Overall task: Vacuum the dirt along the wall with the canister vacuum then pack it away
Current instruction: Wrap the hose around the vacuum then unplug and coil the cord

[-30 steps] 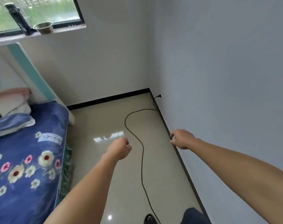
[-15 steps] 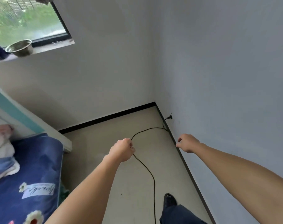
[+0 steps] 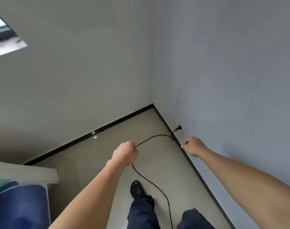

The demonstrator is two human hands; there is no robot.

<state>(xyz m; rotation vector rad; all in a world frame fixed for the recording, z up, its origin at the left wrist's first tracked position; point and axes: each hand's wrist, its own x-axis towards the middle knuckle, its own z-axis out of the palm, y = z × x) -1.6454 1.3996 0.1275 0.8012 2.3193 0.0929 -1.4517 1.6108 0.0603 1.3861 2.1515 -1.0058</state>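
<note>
The canister vacuum is out of view. Its black power cord (image 3: pixel 155 185) lies on the beige floor and curves up to a black plug (image 3: pixel 179 128), which sits in a socket low on the right wall. My left hand (image 3: pixel 125 152) is curled in a fist above the bend of the cord and hides that part; I see nothing gripped in it. My right hand (image 3: pixel 193 146) reaches forward next to the right wall, below and right of the plug. Its fingers are loosely curled and hold nothing.
A black skirting board (image 3: pixel 187 160) runs along both walls into the corner. A bed with a blue cover (image 3: pixel 20 207) stands at the lower left. My foot in a black sandal (image 3: pixel 137 190) is on the floor just left of the cord. A window sill (image 3: pixel 7 45) shows at the upper left.
I have walked towards the corner, so the plug and the cord's loop are nearer and the bed has slid out to the left. Both arms stay stretched forward with the fingers curled.
</note>
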